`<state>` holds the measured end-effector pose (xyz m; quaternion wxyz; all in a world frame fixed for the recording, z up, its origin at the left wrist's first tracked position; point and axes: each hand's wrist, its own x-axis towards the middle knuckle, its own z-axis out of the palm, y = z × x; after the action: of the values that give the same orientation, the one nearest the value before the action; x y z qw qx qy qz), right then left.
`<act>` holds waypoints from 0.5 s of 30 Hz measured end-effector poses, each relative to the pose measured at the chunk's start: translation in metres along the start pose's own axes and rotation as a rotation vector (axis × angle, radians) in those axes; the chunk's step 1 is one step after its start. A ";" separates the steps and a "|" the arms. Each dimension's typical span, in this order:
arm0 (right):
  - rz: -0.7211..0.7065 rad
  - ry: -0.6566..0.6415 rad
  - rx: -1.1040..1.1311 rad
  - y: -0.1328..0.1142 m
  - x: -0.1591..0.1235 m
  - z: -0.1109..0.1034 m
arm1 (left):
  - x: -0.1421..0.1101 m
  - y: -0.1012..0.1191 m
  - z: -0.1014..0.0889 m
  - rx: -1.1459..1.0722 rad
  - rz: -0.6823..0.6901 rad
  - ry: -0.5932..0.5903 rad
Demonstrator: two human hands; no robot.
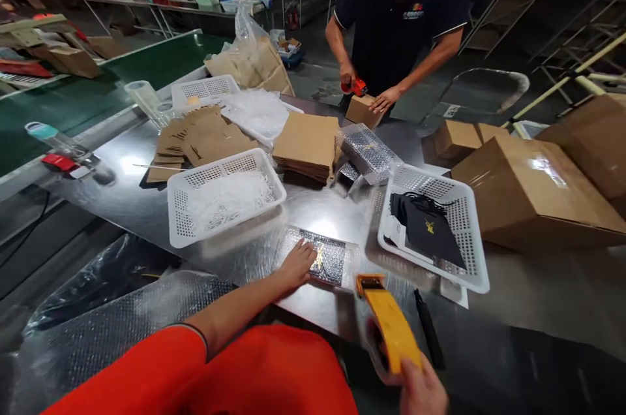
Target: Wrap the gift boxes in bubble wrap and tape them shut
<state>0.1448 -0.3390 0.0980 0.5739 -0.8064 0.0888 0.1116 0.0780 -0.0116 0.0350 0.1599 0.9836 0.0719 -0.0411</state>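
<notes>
My left hand (297, 263) lies flat, fingers spread, on a bubble-wrap pouch (327, 260) with a dark item inside, on the steel table (317, 206). My right hand (421, 390) is closed round the handle of a yellow tape dispenser (388, 320), held low at the table's near edge, just right of the pouch. A black pen (429, 330) lies beside the dispenser.
A white basket of clear bags (225, 196) stands left, a white basket of black pouches (435, 226) right. Flat cardboard stacks (306, 144), bubble pouches (369, 151) and brown cartons (533, 190) fill the far side. Opposite, a person's hands (384, 100) tape a small box (362, 110).
</notes>
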 end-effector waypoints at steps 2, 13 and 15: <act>-0.002 -0.132 0.090 -0.045 -0.010 0.082 | 0.001 -0.003 0.001 -0.032 0.026 0.034; -0.116 -0.151 -0.208 -0.076 -0.012 0.200 | 0.009 -0.009 0.004 -0.127 0.036 0.058; -0.113 -0.164 -0.236 -0.073 -0.016 0.198 | 0.009 -0.009 0.002 -0.146 0.028 0.046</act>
<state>0.1338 -0.1278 0.1058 0.4858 -0.8602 -0.0173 0.1543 0.0851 -0.0023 0.0290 0.2299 0.9710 0.0645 -0.0109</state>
